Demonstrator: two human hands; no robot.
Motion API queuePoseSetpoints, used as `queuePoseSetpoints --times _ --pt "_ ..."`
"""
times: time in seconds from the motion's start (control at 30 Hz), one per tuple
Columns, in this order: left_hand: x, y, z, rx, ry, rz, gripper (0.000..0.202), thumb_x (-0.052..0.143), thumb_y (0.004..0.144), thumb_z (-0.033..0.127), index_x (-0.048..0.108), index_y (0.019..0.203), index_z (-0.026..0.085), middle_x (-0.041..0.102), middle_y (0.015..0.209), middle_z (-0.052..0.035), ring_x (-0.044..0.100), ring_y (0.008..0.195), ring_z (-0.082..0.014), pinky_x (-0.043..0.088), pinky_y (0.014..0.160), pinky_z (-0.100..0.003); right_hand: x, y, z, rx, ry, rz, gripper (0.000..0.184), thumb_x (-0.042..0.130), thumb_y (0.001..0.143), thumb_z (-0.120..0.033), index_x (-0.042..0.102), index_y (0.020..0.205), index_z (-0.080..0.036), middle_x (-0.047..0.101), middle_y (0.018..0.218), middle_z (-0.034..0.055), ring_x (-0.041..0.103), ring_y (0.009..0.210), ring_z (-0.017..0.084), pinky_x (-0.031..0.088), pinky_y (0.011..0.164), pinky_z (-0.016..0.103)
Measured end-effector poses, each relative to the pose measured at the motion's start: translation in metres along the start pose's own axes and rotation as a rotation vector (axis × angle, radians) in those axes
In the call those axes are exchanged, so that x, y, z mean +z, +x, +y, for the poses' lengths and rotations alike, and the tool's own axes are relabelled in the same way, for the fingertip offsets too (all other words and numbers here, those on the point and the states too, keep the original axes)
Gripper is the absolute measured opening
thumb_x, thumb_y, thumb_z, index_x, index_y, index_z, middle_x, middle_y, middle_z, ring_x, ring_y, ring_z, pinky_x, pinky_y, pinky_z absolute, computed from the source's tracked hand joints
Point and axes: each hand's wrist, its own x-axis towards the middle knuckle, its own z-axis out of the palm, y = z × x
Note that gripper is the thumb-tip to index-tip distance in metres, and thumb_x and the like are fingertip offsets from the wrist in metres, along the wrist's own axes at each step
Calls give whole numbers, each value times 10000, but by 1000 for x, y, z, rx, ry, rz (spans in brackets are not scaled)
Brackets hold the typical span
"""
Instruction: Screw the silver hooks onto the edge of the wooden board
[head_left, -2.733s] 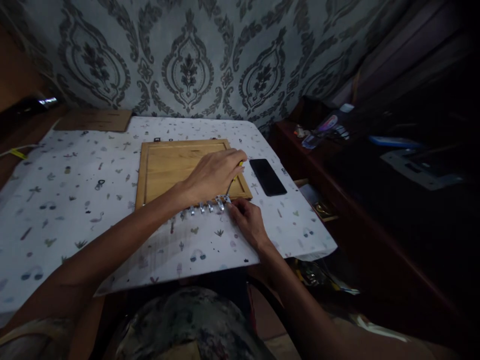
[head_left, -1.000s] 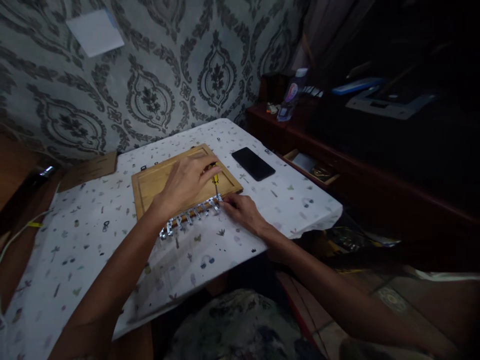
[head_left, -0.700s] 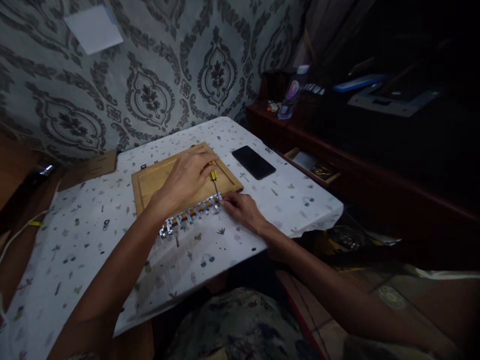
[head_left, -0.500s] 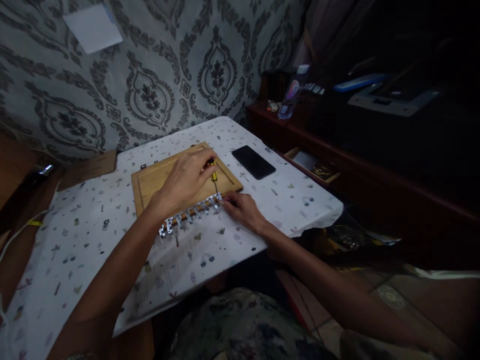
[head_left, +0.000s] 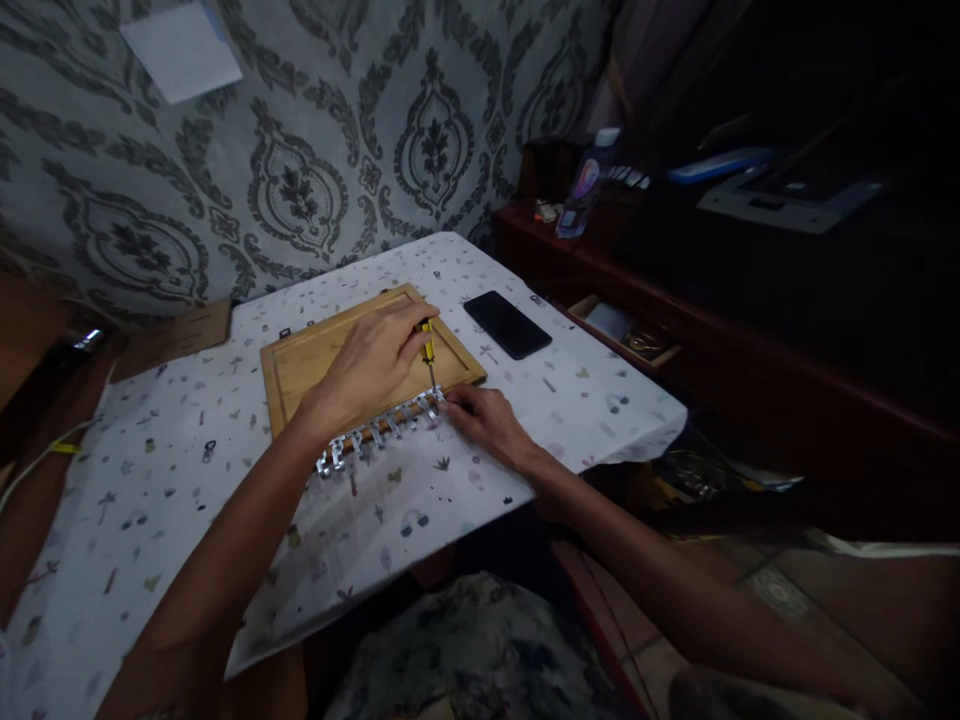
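A wooden board [head_left: 330, 345] with a framed border lies on the table. My left hand [head_left: 375, 350] reaches over it, fingers closed on the top of a yellow and black screwdriver [head_left: 428, 345]. The screwdriver stands nearly upright, its tip at the near right corner of the board. Along the near edge runs a row of silver metal hooks [head_left: 376, 430]. My right hand [head_left: 487, 418] rests at the end of that row, thumb and fingertips closed at the last metal hook [head_left: 433, 400], beside the screwdriver tip. The fingertips partly hide what they pinch.
A black phone [head_left: 508, 324] lies on the patterned white tablecloth [head_left: 592, 400], right of the board. Flat cardboard [head_left: 180, 340] is at the back left. Right of the table are a desk with an open drawer [head_left: 626, 330] and a plastic bottle [head_left: 587, 185].
My left fingers have shifted slightly around the screwdriver's handle, and the thumb sits a little differently. The right hand and the board stay in nearly the same place.
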Motion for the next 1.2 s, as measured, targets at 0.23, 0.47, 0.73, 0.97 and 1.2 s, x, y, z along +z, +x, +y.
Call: queuePoseSetpoints --times 0.23,0.47,0.73,0.97,1.2 --pt "7 -4 5 -1 83 72 277 531 1016 339 754 1049 178 747 1032 -85 691 955 -234 534 866 -356 0 0 0 -11 -2 6 229 583 919 -366 636 765 -204 623 669 2 498 611 139 323 607 266" --pt "4 -1 -1 12 48 56 239 552 973 179 745 1114 187 762 1085 -65 696 1022 -220 539 937 -344 0 0 0 -10 4 10 260 578 923 -390 625 748 -204 597 638 -2 480 587 138 317 596 270" --pt "7 -4 -1 -97 -8 72 183 633 959 267 743 1062 164 774 1000 -70 704 855 -214 549 836 -338 -1 0 -1 13 5 -11 253 582 927 -375 613 740 -207 588 627 -5 488 575 137 323 599 273" --pt "4 -1 -5 -14 -35 50 237 585 957 195 763 1114 194 766 1118 -65 700 1013 -224 539 943 -352 -2 -1 -1 -9 -7 -15 270 569 939 -381 611 743 -200 590 636 -1 483 588 134 319 601 267" --pt "8 -4 -1 -51 1 53 268 607 980 274 719 1202 172 742 1120 -77 690 903 -208 541 900 -352 -2 -2 -3 14 3 -10 261 581 941 -360 608 739 -198 583 643 -7 484 593 131 335 606 262"
